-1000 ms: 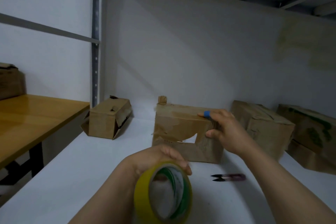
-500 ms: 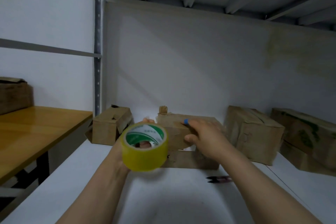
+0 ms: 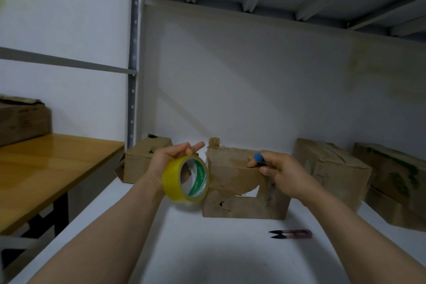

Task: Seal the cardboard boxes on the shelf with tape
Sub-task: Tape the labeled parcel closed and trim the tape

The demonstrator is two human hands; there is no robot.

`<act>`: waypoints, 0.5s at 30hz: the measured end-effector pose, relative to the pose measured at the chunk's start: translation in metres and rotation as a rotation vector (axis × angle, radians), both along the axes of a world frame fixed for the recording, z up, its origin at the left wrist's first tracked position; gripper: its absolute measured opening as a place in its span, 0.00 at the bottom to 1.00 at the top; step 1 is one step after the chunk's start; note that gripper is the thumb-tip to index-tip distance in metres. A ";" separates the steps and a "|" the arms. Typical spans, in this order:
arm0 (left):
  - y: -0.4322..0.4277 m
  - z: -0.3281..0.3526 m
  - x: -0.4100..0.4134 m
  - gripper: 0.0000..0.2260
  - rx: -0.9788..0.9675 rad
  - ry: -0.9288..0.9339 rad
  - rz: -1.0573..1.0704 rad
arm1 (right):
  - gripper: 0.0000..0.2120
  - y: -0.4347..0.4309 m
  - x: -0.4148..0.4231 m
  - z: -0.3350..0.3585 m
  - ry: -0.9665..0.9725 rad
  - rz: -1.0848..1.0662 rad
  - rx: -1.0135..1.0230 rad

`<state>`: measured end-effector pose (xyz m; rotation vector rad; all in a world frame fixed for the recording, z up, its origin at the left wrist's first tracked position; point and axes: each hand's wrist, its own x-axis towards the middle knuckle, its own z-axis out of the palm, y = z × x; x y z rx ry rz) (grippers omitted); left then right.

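hands (image 3: 171,159) at the middle box (image 3: 244,205), tape roll (image 3: 185,178) in your left

head view: your left hand grips the yellow tape roll from behind. part of the hand shows through the core, and two fingers stick out straight above the roll. the roll stands on edge in the air, its green-and-white inner face turned toward you and to the right. its right rim sits just in front of the middle box's left end.

your right hand (image 3: 280,174) is curled at the upper front edge of that box. its thumb and a fingertip wearing a blue cover (image 3: 258,157) pinch the cardboard there. whether a tape end lies under them, you cannot tell.

the middle box stands on the white shelf (image 3: 207,249), close to the back wall. its front is torn, with a rectangular gap low in the middle and a loose flap hanging above it. a smaller box (image 3: 140,159) sits to its left by the grey upright post (image 3: 133,76). two more boxes (image 3: 329,173) (image 3: 391,180) sit to its right, the far one printed in green.

small black-bladed snips (image 3: 290,234) lie flat on the shelf in front of the middle box, under your right forearm and apart from the box.

off to the left is a wooden table (image 3: 46,168) with another carton (image 3: 23,120) on it.
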<state>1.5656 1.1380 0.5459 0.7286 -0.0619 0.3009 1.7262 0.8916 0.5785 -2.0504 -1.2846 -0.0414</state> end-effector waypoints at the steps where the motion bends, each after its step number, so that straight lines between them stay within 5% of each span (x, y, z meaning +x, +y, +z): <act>1: 0.000 0.002 0.001 0.12 -0.003 0.021 -0.003 | 0.16 -0.002 0.000 0.001 0.026 0.004 0.000; 4: -0.005 0.004 0.000 0.07 0.030 0.069 -0.052 | 0.15 -0.004 0.001 0.004 0.126 0.030 0.001; 10: -0.009 -0.015 -0.024 0.14 0.249 -0.024 -0.206 | 0.20 -0.003 0.010 0.008 0.058 -0.049 -0.011; 15: -0.026 -0.015 -0.029 0.10 0.411 -0.098 -0.170 | 0.08 0.021 -0.028 0.024 0.030 -0.091 -0.122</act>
